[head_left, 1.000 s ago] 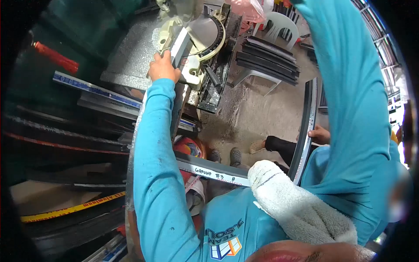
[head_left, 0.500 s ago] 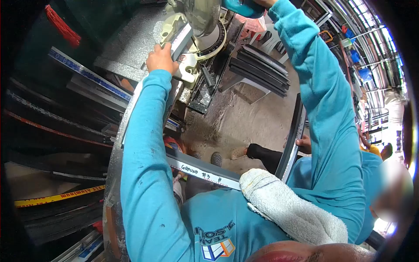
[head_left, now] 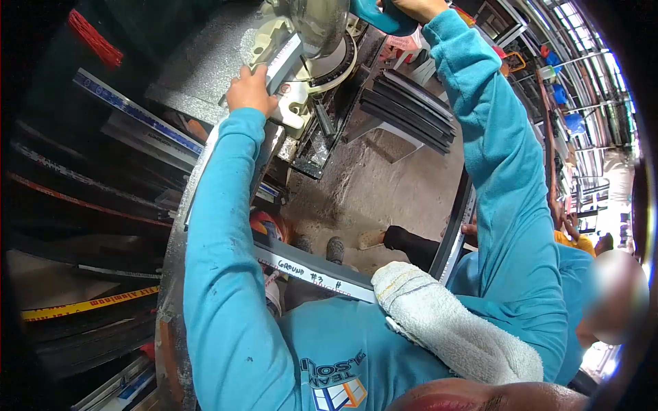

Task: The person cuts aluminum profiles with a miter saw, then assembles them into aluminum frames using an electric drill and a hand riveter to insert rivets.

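Note:
My left hand presses a long aluminium profile against the fence of a miter saw on the metal bench. My right hand grips the saw's teal handle at the top edge of the view. The round blade guard is lowered over the profile, just right of my left hand. Both my arms wear turquoise sleeves. A white towel lies over my shoulder.
A labelled grey profile lies across in front of my chest. Stacked dark profiles rest on a white chair to the right of the saw. Another person's hand holds a curved dark profile. More profiles pile up at left.
My right arm has reached up and taken the saw's handle, and the blade guard has come down over the profile. My left hand stays on the profile.

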Available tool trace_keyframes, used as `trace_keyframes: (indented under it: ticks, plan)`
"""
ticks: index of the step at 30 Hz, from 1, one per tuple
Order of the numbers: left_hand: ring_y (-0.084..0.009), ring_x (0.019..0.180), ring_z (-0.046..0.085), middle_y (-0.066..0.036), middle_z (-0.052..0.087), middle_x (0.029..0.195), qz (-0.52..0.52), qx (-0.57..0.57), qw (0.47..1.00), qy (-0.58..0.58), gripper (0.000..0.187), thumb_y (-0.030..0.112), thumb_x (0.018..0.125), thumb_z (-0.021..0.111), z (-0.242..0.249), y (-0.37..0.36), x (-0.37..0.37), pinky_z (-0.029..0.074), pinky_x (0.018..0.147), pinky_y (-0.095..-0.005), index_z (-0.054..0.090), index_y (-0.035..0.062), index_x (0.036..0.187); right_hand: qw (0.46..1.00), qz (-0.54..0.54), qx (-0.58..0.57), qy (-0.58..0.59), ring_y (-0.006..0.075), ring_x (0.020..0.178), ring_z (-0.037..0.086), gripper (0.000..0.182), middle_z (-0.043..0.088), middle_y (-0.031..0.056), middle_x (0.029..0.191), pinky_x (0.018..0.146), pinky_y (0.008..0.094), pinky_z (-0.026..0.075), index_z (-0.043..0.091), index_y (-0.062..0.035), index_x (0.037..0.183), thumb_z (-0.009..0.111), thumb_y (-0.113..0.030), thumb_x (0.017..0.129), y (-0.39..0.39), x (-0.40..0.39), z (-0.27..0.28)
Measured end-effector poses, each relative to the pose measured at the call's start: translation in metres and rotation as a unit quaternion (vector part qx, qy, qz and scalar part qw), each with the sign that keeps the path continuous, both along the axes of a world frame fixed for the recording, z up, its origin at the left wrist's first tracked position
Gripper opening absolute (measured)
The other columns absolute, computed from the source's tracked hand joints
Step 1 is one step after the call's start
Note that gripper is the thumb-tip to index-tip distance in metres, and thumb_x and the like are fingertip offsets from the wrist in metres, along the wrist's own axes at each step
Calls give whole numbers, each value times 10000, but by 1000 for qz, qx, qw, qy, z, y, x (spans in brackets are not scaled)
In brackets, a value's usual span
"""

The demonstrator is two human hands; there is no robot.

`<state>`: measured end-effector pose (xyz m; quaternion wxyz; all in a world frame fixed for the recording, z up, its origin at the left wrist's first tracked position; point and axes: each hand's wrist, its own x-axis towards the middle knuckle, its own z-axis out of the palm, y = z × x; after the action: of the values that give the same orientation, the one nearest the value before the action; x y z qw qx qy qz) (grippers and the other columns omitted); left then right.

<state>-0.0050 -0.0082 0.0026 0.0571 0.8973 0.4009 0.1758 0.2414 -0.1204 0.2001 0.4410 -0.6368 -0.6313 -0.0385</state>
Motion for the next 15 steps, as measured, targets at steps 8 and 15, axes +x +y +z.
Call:
trace_keyframes:
  ticks: [8, 15]
  plan:
    - [-360, 980, 611, -123, 555, 1128, 1, -13, 1000, 17, 604, 239, 662, 797, 2, 0, 0, 522, 826, -447, 540, 202, 1206, 989, 49, -46, 134, 154, 740, 588, 848, 585, 126, 1111, 659, 272, 500, 213, -120, 1499, 555, 42, 740, 3, -4, 15]
    - [-363, 976, 613, -122, 554, 1127, 4, -11, 1000, 14, 601, 232, 660, 795, 0, 1, 0, 523, 829, -448, 541, 206, 1204, 990, 46, 0, 134, 158, 769, 596, 855, 535, 135, 1245, 674, 279, 502, 203, -123, 1504, 555, 40, 741, -3, -9, -5]
